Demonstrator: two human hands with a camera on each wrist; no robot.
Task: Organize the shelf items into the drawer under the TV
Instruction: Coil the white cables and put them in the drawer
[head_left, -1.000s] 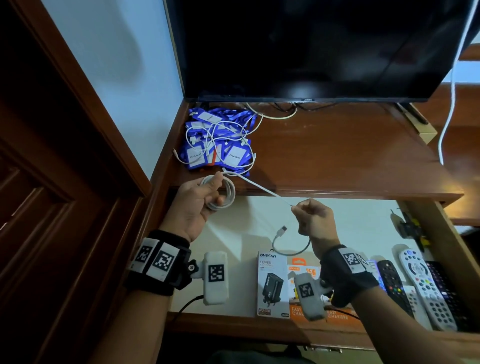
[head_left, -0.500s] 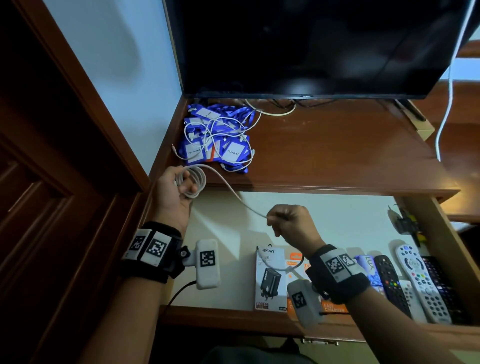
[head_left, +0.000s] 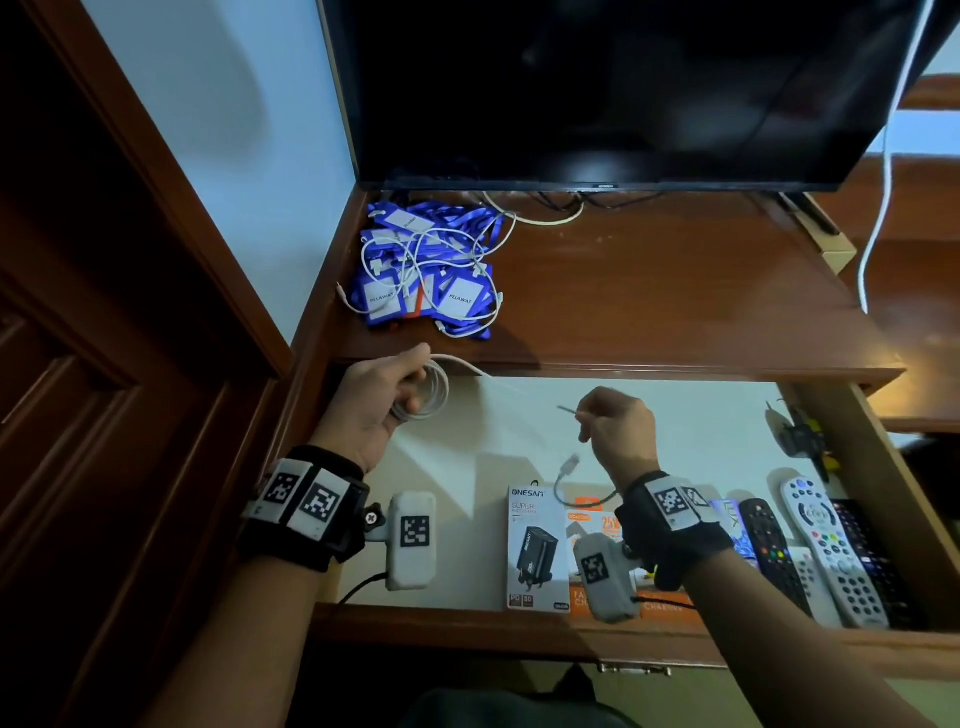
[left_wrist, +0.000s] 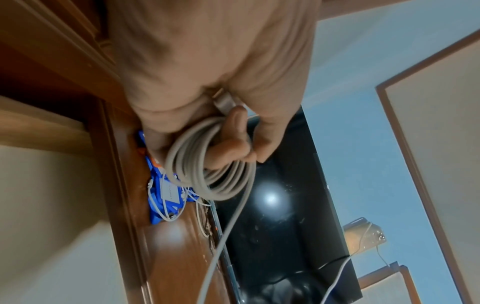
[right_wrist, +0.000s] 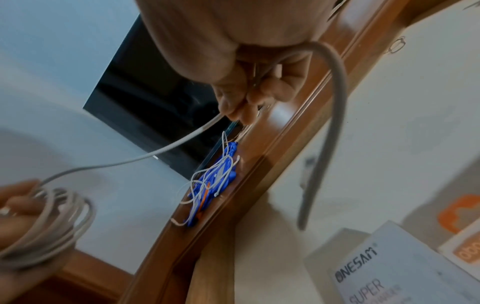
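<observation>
The left hand (head_left: 379, 400) has its grip clamped on a coil (head_left: 423, 395) of white cable, fingers threaded through the loops, held just in front of the shelf (head_left: 675, 291) edge and above the open drawer (head_left: 493, 452), at the drawer's left end. From the coil a single strand runs right to the right hand (head_left: 618, 423), whose grip is pinched together on the cable over the middle of the drawer; the free end hangs below that hand in a loop, its plug (head_left: 571, 462) dangling above the drawer floor near the boxes. On the shelf, behind the coil and against the left wall, lies a heap of blue lanyards (head_left: 431, 265) with white cards, tangled with more white cables (head_left: 415, 249). The TV (head_left: 597, 88) stands at the back of the shelf, dark. In the drawer, along the front edge, a white charger box (head_left: 535, 551) lies beside an orange box (head_left: 597, 525) partly hidden by the right wrist, and further right several remotes (head_left: 826, 551) lie side by side, black and white. A small dark object sits at the drawer's right wall; what it is cannot be told
</observation>
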